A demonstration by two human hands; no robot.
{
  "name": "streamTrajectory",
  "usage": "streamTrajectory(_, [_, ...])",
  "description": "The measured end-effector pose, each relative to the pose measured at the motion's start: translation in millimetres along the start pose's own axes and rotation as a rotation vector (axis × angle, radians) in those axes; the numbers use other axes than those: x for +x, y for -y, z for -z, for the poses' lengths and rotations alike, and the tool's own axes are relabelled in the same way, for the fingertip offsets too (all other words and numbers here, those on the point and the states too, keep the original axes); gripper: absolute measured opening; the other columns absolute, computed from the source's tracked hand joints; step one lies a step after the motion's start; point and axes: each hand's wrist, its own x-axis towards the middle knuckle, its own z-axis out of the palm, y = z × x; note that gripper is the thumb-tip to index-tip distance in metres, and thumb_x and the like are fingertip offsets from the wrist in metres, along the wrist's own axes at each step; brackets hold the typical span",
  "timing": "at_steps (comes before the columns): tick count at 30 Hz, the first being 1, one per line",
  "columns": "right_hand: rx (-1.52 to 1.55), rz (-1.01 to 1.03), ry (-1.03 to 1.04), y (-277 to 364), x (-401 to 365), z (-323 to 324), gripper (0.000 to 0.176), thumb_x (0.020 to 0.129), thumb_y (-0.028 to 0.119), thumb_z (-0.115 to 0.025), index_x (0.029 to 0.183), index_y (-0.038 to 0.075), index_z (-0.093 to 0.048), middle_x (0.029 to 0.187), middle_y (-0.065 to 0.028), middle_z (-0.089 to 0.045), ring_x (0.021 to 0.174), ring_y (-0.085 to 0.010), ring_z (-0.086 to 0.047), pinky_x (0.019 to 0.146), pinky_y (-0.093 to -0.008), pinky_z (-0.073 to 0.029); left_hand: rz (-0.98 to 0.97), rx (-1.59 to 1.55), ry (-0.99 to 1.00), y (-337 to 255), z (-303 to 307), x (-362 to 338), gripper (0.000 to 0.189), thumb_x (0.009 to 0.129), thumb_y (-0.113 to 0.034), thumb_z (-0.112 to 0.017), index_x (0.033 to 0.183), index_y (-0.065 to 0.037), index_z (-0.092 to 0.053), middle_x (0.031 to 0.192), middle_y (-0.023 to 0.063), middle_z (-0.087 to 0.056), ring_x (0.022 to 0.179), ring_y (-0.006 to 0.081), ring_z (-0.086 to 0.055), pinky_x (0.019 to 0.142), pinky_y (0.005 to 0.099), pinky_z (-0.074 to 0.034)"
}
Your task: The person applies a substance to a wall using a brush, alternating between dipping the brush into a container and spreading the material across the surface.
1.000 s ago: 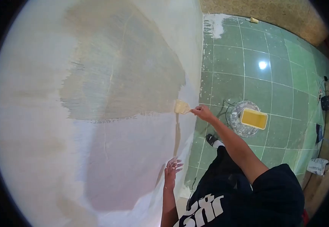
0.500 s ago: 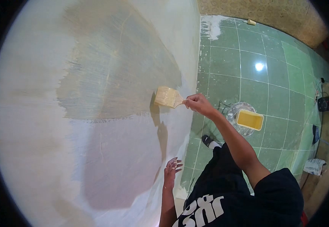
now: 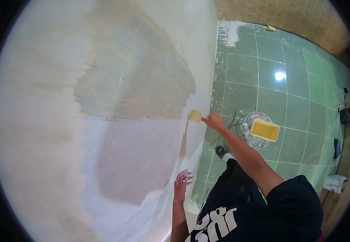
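My right hand (image 3: 213,121) is closed round the handle of a wide paintbrush (image 3: 196,115), whose pale yellow bristles are close to the wall (image 3: 142,157). Above and left of the brush, a broad damp-looking, greenish-beige coated patch (image 3: 134,76) with a ragged lower edge covers part of the wall. Below it the surface is pale and whitish, crossed by my shadow. Lower down, my left hand (image 3: 183,180) hangs beside the wall with its fingers apart, whitish smears on them and nothing visible in it.
On a round, paint-splattered stand (image 3: 247,139) to the right sits a yellow rectangular tub (image 3: 265,130) of yellowish liquid. Green floor tiles (image 3: 239,68) carry white splashes. Another brush-like tool (image 3: 270,28) lies at the far edge. A white bag (image 3: 335,183) is at the right.
My right hand has moved the brush right and slightly down, toward the wall's edge near the floor. My left hand stays nearly in place. The view has shifted slightly.
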Motion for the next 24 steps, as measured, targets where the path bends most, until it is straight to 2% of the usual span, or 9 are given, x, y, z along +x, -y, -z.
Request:
streamTrajectory(2, [0.029,0.122,0.038,36.0,-7.1,14.9,0.049,0.079,0.045,-0.069,0.073,-0.004,-0.07,0.072,-0.0225,-0.067,0.064,-0.0412,-0.063,0.061,-0.0441,-0.051,-0.027,0.001,-0.039,6.6,-4.1,-8.3,0.055,0.098,-0.043,-0.056,0.138,-0.005,-0.05,0.125,0.0164,-0.061,0.111,0.0289,-0.063,0.092,0.0421,-0.052])
streamTrajectory(5, [0.165,0.214,0.093,81.6,-24.2,58.7,0.048,0.081,0.044,-0.068,0.075,-0.004,-0.07,0.07,-0.0228,-0.065,0.061,-0.0385,-0.061,0.06,-0.0426,-0.05,-0.064,-0.039,-0.051,9.7,-16.0,-24.6,0.054,0.099,-0.042,-0.056,0.138,-0.004,-0.05,0.124,0.0166,-0.062,0.11,0.0284,-0.063,0.091,0.042,-0.052])
streamTrajectory(6, [0.157,0.218,0.085,84.9,-31.7,73.5,0.048,0.081,0.044,-0.068,0.075,-0.004,-0.07,0.07,-0.0228,-0.065,0.061,-0.0385,-0.061,0.06,-0.0426,-0.05,-0.072,-0.046,-0.044,11.6,-21.4,-28.8,0.054,0.099,-0.042,-0.056,0.138,-0.004,-0.05,0.124,0.0166,-0.062,0.11,0.0284,-0.063,0.091,0.042,-0.052])
streamTrajectory(8, [0.418,0.259,0.132,85.8,-46.9,102.8,0.047,0.082,0.043,-0.067,0.077,-0.003,-0.07,0.066,-0.0223,-0.062,0.057,-0.0352,-0.059,0.058,-0.0419,-0.048,-0.049,-0.028,-0.041,18.9,-34.5,-37.0,0.054,0.099,-0.041,-0.055,0.138,-0.004,-0.05,0.124,0.016,-0.062,0.109,0.0274,-0.064,0.09,0.041,-0.052])
streamTrajectory(11, [0.313,0.265,0.079,77.9,-80.8,149.3,0.046,0.085,0.042,-0.066,0.079,-0.003,-0.07,0.065,-0.0223,-0.061,0.057,-0.034,-0.058,0.058,-0.0429,-0.046,-0.025,-0.04,-0.035,29.0,-54.6,-43.6,0.053,0.099,-0.039,-0.055,0.139,-0.004,-0.049,0.123,0.0151,-0.062,0.109,0.0263,-0.064,0.09,0.0397,-0.052])
streamTrajectory(15, [0.216,0.307,-0.016,3.3,-128.4,195.1,0.047,0.087,0.042,-0.066,0.08,-0.004,-0.07,0.066,-0.0225,-0.062,0.059,-0.0357,-0.059,0.058,-0.045,-0.045,-0.028,-0.074,-0.013,41.7,-88.1,-55.1,0.052,0.098,-0.039,-0.058,0.137,-0.005,-0.051,0.123,0.013,-0.063,0.107,0.0248,-0.065,0.089,0.0393,-0.052])
streamTrajectory(18, [0.115,0.181,-0.021,-81.4,-168.2,230.1,0.044,0.09,0.041,-0.064,0.085,-0.003,-0.07,0.072,-0.0229,-0.064,0.067,-0.0392,-0.062,0.062,-0.0469,-0.046,0.009,-0.094,0.005,64.3,-110.3,-54.0,0.051,0.097,-0.038,-0.059,0.136,-0.006,-0.052,0.123,0.0129,-0.064,0.104,0.0244,-0.066,0.087,0.0396,-0.053])
streamTrajectory(20, [0.024,0.227,-0.11,-141.6,-191.5,246.8,0.039,0.092,0.038,-0.062,0.09,0.0,-0.068,0.081,-0.0232,-0.066,0.077,-0.042,-0.064,0.067,-0.0492,-0.048,0.056,-0.074,0.03,82.2,-119.9,-51.1,0.051,0.096,-0.039,-0.06,0.136,-0.007,-0.053,0.123,0.0133,-0.064,0.103,0.0246,-0.066,0.086,0.0408,-0.054])
streamTrajectory(24, [-0.191,-0.002,-0.05,-221.8,-219.5,277.2,0.035,0.093,0.035,-0.059,0.091,0.001,-0.067,0.088,-0.0235,-0.067,0.085,-0.043,-0.065,0.073,-0.0513,-0.05,0.053,-0.084,0.007,97.0,-140.6,-54.4,0.054,0.095,-0.042,-0.06,0.135,-0.007,-0.053,0.122,0.0136,-0.064,0.104,0.0251,-0.066,0.087,0.0421,-0.053])
